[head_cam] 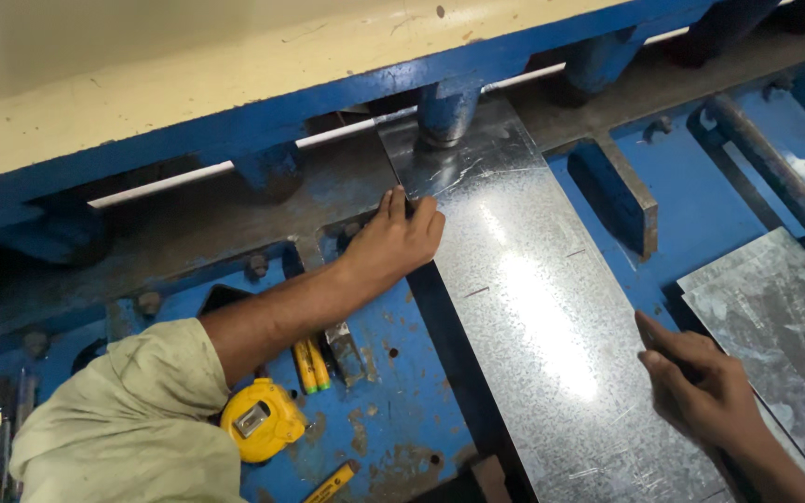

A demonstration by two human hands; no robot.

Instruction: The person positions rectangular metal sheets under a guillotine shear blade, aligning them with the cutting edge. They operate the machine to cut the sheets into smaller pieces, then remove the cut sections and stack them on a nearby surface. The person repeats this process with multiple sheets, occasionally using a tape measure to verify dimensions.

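Observation:
A long shiny galvanized metal sheet (533, 307) lies on the blue machine bed, its far end pushed under a blue hold-down foot (446, 114) of the shear. My left hand (393, 242) rests on the sheet's left edge near the far end, fingers together and pressing against it. At the sheet's right edge close to me, my right hand (696, 387) grips the edge with curled fingers. My left arm wears a pale green sleeve (132, 419).
A yellow tape measure (261, 419), yellow markers (310, 365) and a small metal clip (345, 352) lie on the blue bed left of the sheet. More grey metal sheets (784, 326) are stacked at right. A blue steel stop block (617, 191) and round bar (775, 168) stand beyond.

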